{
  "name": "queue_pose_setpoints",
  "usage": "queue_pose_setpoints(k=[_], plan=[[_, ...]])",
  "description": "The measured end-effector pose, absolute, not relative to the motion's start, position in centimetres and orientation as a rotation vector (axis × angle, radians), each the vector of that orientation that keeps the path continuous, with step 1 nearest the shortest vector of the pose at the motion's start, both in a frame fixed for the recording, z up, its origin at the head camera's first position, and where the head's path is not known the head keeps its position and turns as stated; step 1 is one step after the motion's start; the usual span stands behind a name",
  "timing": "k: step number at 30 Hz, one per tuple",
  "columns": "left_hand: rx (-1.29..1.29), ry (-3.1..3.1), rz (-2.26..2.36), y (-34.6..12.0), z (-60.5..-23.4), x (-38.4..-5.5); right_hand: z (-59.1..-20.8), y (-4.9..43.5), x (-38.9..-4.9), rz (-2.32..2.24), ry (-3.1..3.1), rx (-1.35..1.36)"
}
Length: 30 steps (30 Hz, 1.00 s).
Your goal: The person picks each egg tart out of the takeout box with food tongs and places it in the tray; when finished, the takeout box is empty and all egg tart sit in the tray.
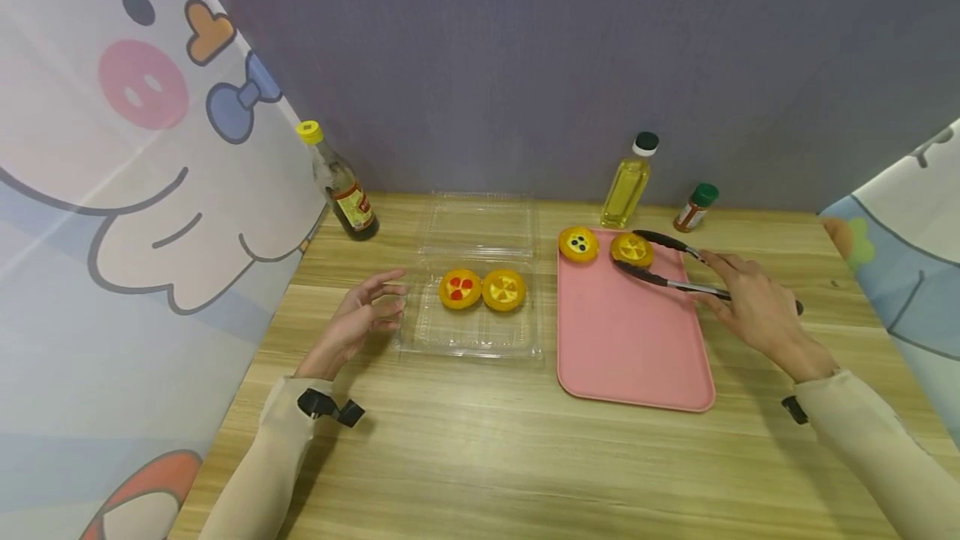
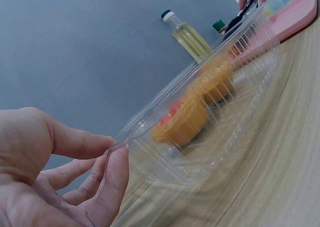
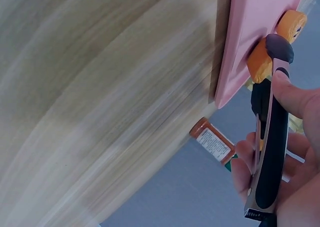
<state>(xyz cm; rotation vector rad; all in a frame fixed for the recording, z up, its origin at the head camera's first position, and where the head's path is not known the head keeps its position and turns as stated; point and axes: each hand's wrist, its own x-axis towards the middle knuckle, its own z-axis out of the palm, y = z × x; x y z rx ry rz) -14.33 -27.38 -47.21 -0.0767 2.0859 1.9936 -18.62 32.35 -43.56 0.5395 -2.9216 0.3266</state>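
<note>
My left hand [image 1: 358, 319] pinches the left rim of a clear plastic clamshell container [image 2: 240, 122] between thumb and fingers. Its lid [image 1: 480, 223] lies folded back. Inside sit two egg tarts side by side, a red-topped tart [image 1: 460, 288] and a yellow-topped tart [image 1: 503, 290]. With thumb and fingers, my right hand [image 1: 757, 307] grips black-and-silver tongs [image 3: 274, 152]. Their tips stand on either side of a yellow-topped egg tart [image 1: 632, 250] at the far end of the pink tray [image 1: 633, 340]. Left of it is a tart with dark dots [image 1: 578, 245].
Behind the tray stand an oil bottle [image 1: 626, 186] and a small green-capped spice jar [image 1: 694, 208]. A dark sauce bottle with a yellow cap [image 1: 345, 190] is at the back left. A grey partition [image 1: 525, 65] closes off the table's far edge.
</note>
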Motion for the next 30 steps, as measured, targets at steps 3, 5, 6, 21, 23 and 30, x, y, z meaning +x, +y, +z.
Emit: queue_pose_setpoints(k=[3,5,6,21,23,30], plan=[[-0.075,2.088,1.993,-27.4,-47.2,-14.3,-43.6,32.3,-18.6,0.336,-2.913,0.533],[-0.076,2.089,1.993,-27.5,-47.2,-14.2,-43.6,32.3,-18.6,0.340,-2.902,0.535],[-0.076,2.090,1.993,-27.5,-47.2,-14.2,-43.5,32.3,-18.5,0.342,-2.899,0.536],[-0.071,2.079,2.001,-27.4,-47.2,-14.3,-42.1,29.9,-17.6,0.393,-2.793,0.602],[-0.072,2.077,2.004,-27.4,-47.3,-14.3,-41.9,29.3,-17.4,0.402,-2.780,0.610],[-0.078,2.072,2.012,-27.3,-47.3,-14.4,-41.2,26.7,-16.7,0.423,-2.761,0.674]])
